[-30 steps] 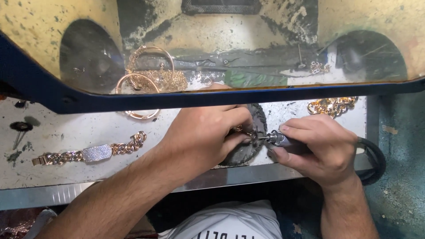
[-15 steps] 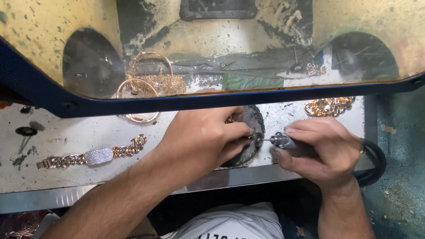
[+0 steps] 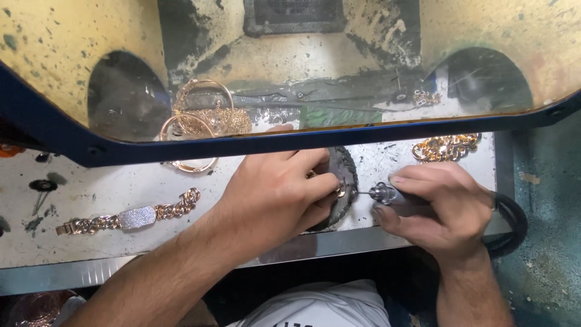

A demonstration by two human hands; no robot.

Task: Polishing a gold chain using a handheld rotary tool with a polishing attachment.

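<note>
My left hand point(image 3: 281, 194) rests on a dark round pad point(image 3: 346, 181) and pinches a small gold jewellery piece point(image 3: 340, 191) between thumb and fingers. My right hand point(image 3: 439, 206) grips a rotary tool handpiece point(image 3: 387, 194) with a thin bit pointing left at that gold piece. The tip sits right beside the piece; I cannot tell whether it touches. A black cable point(image 3: 511, 221) runs from the handpiece around the right wrist.
A gold bracelet with a sparkling plate point(image 3: 130, 218) lies at the left. Gold bangles point(image 3: 190, 130) and chains sit under the stained clear shield with its blue rim point(image 3: 242, 145). A chunky gold chain point(image 3: 445, 147) lies at the right. Small bits point(image 3: 42, 188) lie far left.
My right hand has drawn the handpiece slightly to the right, so the thin bit now shows between it and the gold piece. My left hand keeps its hold.
</note>
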